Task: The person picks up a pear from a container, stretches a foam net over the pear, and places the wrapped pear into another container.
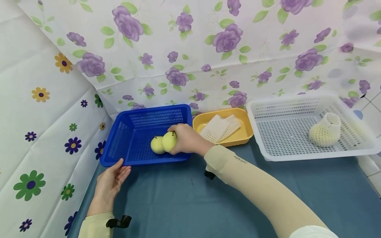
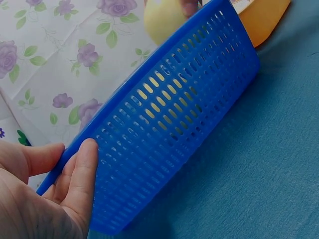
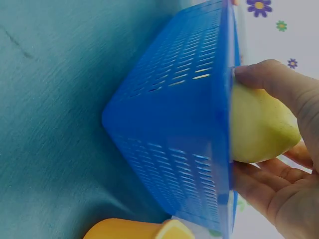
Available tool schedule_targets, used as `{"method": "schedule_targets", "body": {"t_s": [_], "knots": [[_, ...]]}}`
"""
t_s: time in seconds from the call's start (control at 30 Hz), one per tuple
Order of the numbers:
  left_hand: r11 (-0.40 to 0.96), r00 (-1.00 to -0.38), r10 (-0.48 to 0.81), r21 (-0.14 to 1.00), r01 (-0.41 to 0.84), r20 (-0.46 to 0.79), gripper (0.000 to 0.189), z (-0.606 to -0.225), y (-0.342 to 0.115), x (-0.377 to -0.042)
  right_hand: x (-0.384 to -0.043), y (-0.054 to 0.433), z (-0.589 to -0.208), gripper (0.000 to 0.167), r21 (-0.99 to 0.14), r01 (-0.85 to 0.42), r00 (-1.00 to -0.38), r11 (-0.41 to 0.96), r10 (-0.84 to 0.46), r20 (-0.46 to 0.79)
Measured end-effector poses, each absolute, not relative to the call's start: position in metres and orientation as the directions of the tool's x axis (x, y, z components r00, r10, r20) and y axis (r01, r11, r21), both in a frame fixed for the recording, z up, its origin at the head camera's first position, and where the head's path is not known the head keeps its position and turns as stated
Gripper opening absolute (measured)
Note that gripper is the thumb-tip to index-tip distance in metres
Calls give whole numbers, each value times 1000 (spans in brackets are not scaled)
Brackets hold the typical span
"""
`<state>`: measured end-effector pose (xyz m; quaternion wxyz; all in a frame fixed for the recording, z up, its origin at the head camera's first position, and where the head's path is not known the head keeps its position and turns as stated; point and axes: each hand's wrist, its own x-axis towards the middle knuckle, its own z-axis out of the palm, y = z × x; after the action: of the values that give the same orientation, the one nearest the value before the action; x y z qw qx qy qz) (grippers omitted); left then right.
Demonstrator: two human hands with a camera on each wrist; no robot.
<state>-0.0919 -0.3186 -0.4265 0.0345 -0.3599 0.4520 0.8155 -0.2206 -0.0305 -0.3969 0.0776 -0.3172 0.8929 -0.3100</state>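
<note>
Head view: three containers stand in a row on the blue-green cloth-covered worktop (image 1: 184, 198), namely one blue slotted plastic basket (image 1: 137, 138), one small yellow plastic tray (image 1: 245, 124) and one white slotted plastic basket (image 1: 282, 132). Three fruits are visible. One round yellow-green fruit (image 1: 169, 141) is gripped between the thumb and fingers of the right hand (image 1: 187, 138), about level with the blue basket's rim; a second yellow-green fruit (image 1: 157, 145) sits inside that basket, and whether the two touch I cannot tell. The third, a pale fruit in a white foam net (image 1: 324, 132), lies at the white basket's right end. Two flat white foam net sleeves (image 1: 215, 129) overlap in the tray. The left hand (image 1: 108, 183) pinches the blue basket's rim near its front left corner.
</note>
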Motion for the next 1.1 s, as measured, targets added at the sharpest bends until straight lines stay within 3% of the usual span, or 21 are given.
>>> {"method": "schedule_targets", "body": {"t_s": [0.3,0.8,1.0,1.1], "knots": [[-571,-736,-285,725,-384,-614,20,-426,-318,-92,-211,3,-388,82,-692,-450,-819,565,-569,68],[-514,-717,-313,746,-423,-623,30,-423,-318,-90,-194,64,-385,71,-819,-354,-887,452,-439,141],[-166,-756,-349,831,-531,-553,63,-414,-318,-84,-189,78,-387,72,-813,-339,-899,474,-418,131],[35,-788,-370,840,-541,-492,68,-403,-314,-81,-187,84,-388,72,-808,-340,-903,482,-408,137]]}}
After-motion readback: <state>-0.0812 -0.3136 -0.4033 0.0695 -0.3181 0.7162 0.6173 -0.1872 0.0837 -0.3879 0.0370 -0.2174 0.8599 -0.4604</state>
